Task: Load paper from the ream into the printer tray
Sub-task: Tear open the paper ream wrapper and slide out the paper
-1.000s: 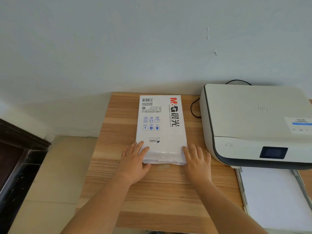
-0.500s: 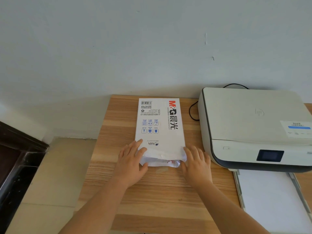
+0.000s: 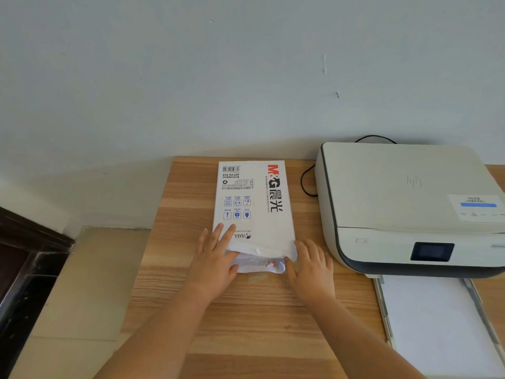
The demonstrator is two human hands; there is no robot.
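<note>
Now both hands, fingers spread flat, have crumpled the ream's near wrapper flap further.

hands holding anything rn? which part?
Both are on the paper ream, at its near, opened wrapper end: left hand at the left corner, right hand at the right corner. The ream lies flat, not lifted.

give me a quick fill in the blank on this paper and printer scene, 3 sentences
1. The ream lies on the wooden ____.
2. The printer stands to the ____ of the ream.
3. Both hands, left and right, are at the ream's ____ end, where the wrapper is crumpled.

Missing words: table; right; near
</note>
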